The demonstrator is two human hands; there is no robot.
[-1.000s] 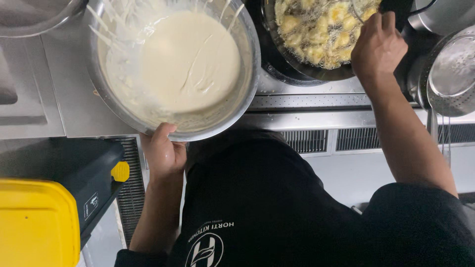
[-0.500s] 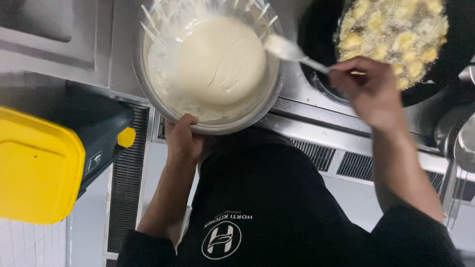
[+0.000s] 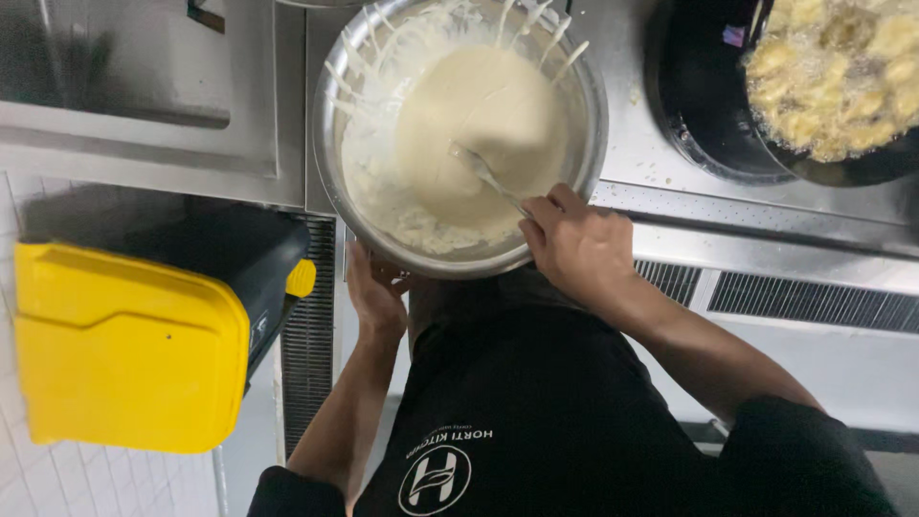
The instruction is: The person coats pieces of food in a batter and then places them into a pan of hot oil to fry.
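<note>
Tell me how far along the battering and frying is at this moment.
Done: a batch of pieces already sits frying in the dark pan. In hand: the right hand holds a spoon dipped in the pale batter, while the left hand steadies the steel bowl. Left: plenty of batter remains in the bowl.

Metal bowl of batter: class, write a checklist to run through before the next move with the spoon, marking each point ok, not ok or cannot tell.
1. Left hand steadies the metal bowl at its near rim: ok.
2. Right hand grips the spoon handle: ok.
3. Spoon tip sits in the batter: ok.
4. Bowl fully on the steel counter: not ok, near edge overhangs.
5. Black pan of frying pieces stands apart from the bowl: ok.
6. Batter smooth throughout: cannot tell.
</note>
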